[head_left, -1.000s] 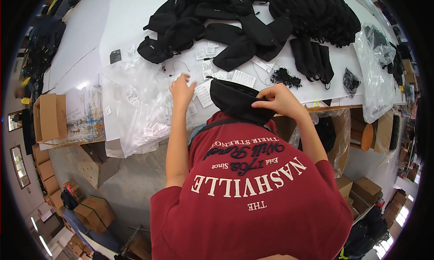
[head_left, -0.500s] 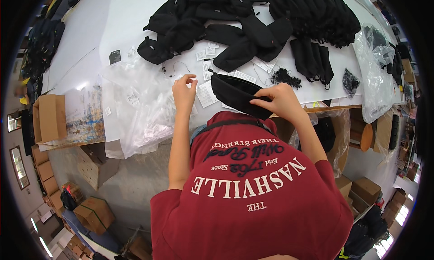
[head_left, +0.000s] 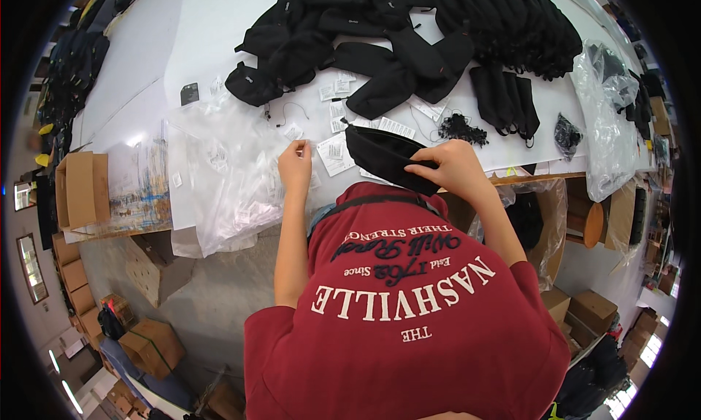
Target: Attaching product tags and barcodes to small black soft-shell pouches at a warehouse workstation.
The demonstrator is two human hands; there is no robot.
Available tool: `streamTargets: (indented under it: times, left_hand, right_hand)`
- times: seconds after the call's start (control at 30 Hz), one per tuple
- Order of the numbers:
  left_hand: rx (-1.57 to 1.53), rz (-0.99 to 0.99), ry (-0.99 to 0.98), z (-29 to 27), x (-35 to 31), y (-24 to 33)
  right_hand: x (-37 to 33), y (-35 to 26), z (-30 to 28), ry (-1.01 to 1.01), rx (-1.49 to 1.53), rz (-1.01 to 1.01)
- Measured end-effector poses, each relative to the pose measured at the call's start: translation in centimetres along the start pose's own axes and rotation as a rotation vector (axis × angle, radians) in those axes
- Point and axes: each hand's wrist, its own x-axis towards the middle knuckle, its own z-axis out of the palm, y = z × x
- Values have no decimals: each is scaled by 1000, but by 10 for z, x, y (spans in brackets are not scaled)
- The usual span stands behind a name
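Note:
A black zip pouch is tilted up at the table's near edge, its long top gaping a little. My right hand grips its right end, thumb and fingers on the rim. To the left of the pouch and apart from it, my left hand is raised with its fingers curled in; what they hold, if anything, is hidden. A small white tag shows just beyond those fingers. Between hand and pouch lies a white printed card, among several smaller white labels.
Black pouches lie heaped at the far side, with a dense row to the right. Clear plastic bags spread out on the left. Black cords sit in a tangle on the right, near another plastic bag. A cardboard box stands far left.
My left hand has drawn back slightly toward me, and its fingers have curled in more. My right hand keeps hold of the pouch, nearly in the same spot.

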Motion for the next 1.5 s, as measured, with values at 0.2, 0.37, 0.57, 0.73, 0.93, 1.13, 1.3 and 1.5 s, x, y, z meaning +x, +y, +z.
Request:
streamTargets:
  times: [0.2, 0.37, 0.57, 0.73, 0.93, 1.13, 1.3, 1.5]
  left_hand:
    - [-592, 609, 165, -56, -37, 115]
    - [-311, 780, 174, -65, -46, 136]
    - [-919, 300, 182, -36, -46, 106]
    - [-1720, -93, -472, -29, -58, 103]
    - [-1745, -81, -173, -52, -52, 112]
    - [-1584, -53, -101, -66, -54, 121]
    - [-1455, -41, -406, -84, -62, 144]
    - [-1377, -17, -518, -86, -71, 157]
  right_hand:
    - [8, -9, -1, -1, -123, -110]
    - [14, -22, -18, 60, -118, -141]
    - [19, -33, -22, 242, 57, -113]
    - [25, -49, 0, 381, 366, -96]
    - [22, -50, 4, 370, 883, 243]
    - [24, -38, 1, 41, 958, 131]
    - [44, -47, -20, 166, 904, -93]
    - [60, -52, -31, 411, 827, -26]
